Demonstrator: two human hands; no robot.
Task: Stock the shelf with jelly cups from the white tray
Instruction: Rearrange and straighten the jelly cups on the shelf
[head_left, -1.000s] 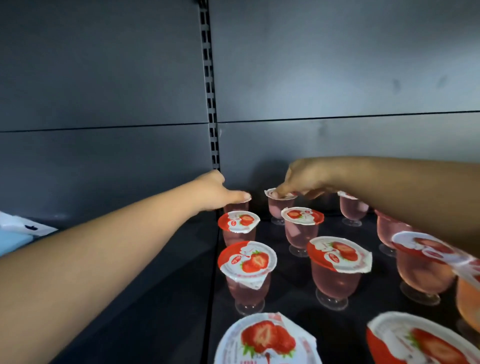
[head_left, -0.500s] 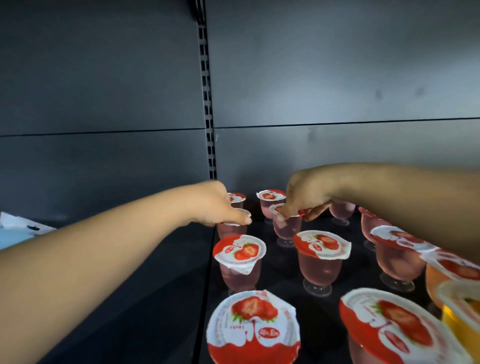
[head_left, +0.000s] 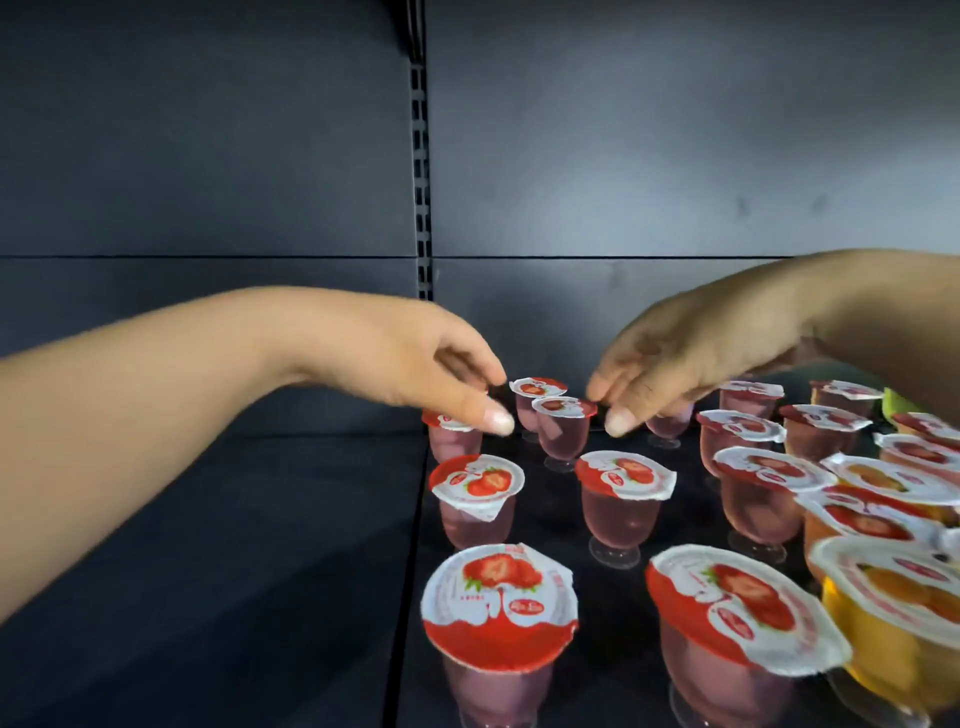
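Several pink jelly cups with red-and-white strawberry lids stand in rows on the dark shelf (head_left: 550, 525). My left hand (head_left: 436, 371) hovers with loose fingers just over the back-left cup (head_left: 453, 441), and the thumb tip lies beside its lid. My right hand (head_left: 670, 358) hangs with relaxed fingers next to a cup in the second column (head_left: 563, 423), its fingertips at the edge of that lid. Neither hand grips a cup. Another cup (head_left: 537, 395) stands behind, between the two hands. The white tray is out of view.
Orange and yellow jelly cups (head_left: 893, 623) crowd the right edge. The nearest strawberry cups (head_left: 498, 613) stand close to the camera. A slotted upright (head_left: 422, 208) splits the grey back panel. The left shelf bay (head_left: 208, 571) holds no cups.
Both hands have let go of the cups they were setting down at the back and have lifted slightly. The view has moved closer to the shelf.
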